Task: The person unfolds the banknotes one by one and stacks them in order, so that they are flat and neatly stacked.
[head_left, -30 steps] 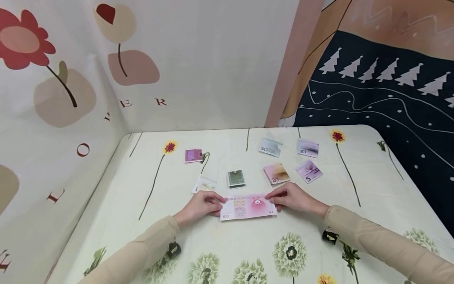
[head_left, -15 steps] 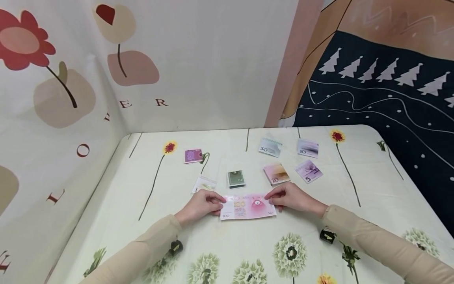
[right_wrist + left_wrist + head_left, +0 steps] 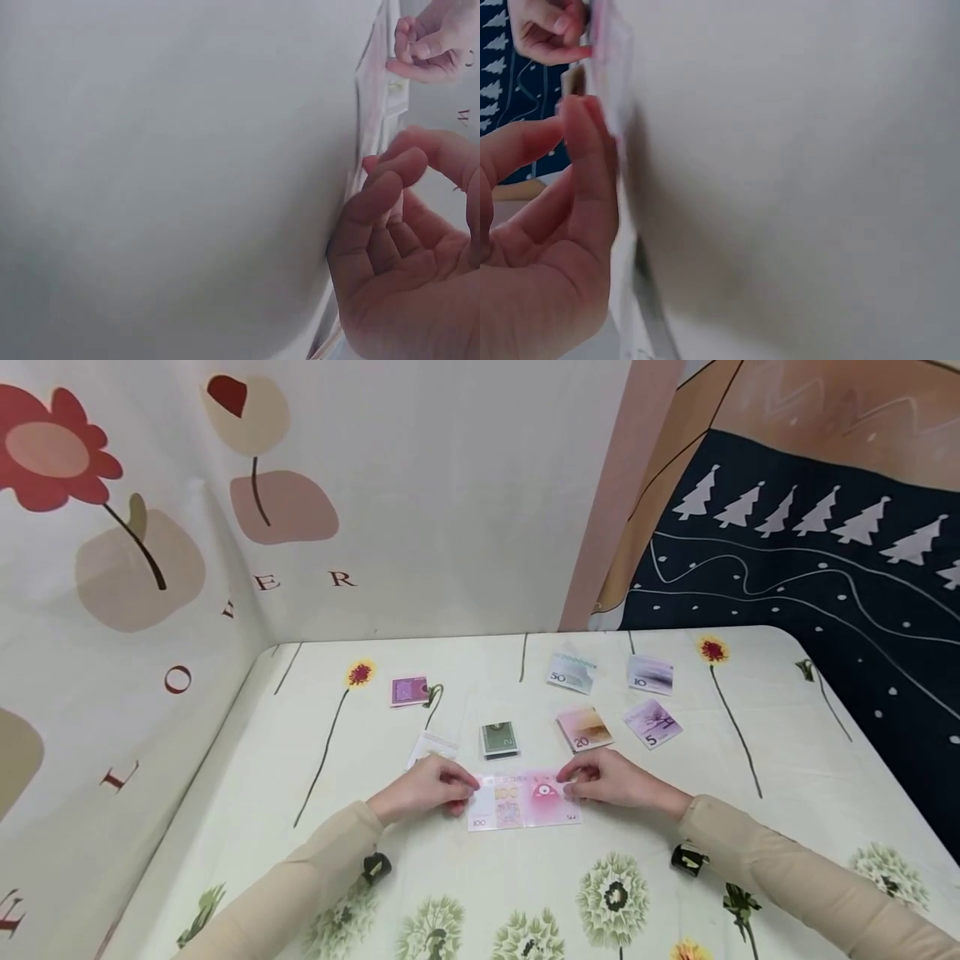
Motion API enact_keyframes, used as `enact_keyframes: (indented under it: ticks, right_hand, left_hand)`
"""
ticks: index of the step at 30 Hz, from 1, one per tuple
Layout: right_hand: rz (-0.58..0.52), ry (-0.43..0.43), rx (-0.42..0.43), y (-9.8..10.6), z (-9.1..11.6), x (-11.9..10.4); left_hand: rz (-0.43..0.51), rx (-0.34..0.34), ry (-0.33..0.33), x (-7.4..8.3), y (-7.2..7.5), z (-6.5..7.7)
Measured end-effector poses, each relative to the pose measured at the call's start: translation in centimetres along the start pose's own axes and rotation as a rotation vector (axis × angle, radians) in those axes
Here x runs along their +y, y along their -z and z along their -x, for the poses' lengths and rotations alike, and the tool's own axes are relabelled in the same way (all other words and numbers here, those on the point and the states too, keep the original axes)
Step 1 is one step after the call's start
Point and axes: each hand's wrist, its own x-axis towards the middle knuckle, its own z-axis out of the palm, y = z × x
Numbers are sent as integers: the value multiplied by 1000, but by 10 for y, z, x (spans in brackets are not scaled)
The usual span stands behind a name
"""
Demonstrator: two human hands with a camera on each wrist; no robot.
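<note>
Looking down, we see left hand (image 3: 426, 787) and right hand (image 3: 618, 781) pinching a pink note (image 3: 525, 805) (marked 100). A green note (image 3: 499, 738) lies beyond.

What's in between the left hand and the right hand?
The 100 note lies between the left hand and the right hand; the head view shows it.

Head camera: above your table (image 3: 525, 872), facing forward and down, farther back. Wrist cameras: close in, pictures turned sideways, low over it; both catch your left hand (image 3: 426, 789), right hand (image 3: 621, 782) and the pink banknote (image 3: 523, 803), from opposite sides.
</note>
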Motion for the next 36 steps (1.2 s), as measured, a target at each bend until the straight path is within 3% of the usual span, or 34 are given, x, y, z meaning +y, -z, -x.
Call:
enact_keyframes:
  ticks: [6, 15, 29, 36]
  right_hand:
    - [-35, 35, -9, 3, -3, -6]
    - [-50, 39, 94, 22, -5, -11]
    - [-62, 25, 177, 46, -6, 6]
    - [-83, 5, 220, 53, -10, 9]
  left_hand:
    - [-54, -21, 8, 11, -1, -6]
    - [-38, -19, -38, 17, -3, -18]
    - [-38, 23, -49, 35, -2, -37]
    - [-48, 26, -112, 50, 2, -54]
